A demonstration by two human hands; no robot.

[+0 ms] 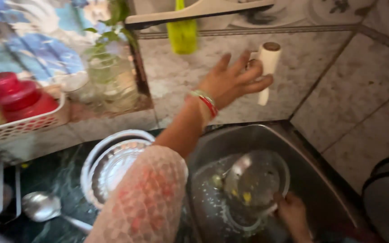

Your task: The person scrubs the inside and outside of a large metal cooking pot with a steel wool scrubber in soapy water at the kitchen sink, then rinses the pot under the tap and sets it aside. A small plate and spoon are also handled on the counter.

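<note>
Left hand (235, 81) raised at twelve o'clock, fingers spread and loosely curled against the white plastic tap lever with a brown cap (268, 67) on the tiled wall; touching it, not yet clasped round it. Right hand (292, 213) down at five o'clock, gripping the rim of a round steel plate smeared with food scraps (255, 180), tilted inside the steel sink basin (307, 175).

Best to close thumb and fingers fully round the lever before turning, and turn gently so the flow starts soft. Keep the plate angled under where the water should fall, probably below the lever, though the spout is hidden by blur. Hold the rim firmly; wet steel slips.

At nine o'clock, stacked steel plates (113, 166) and a steel spoon (43, 207) on the dark counter.
</note>
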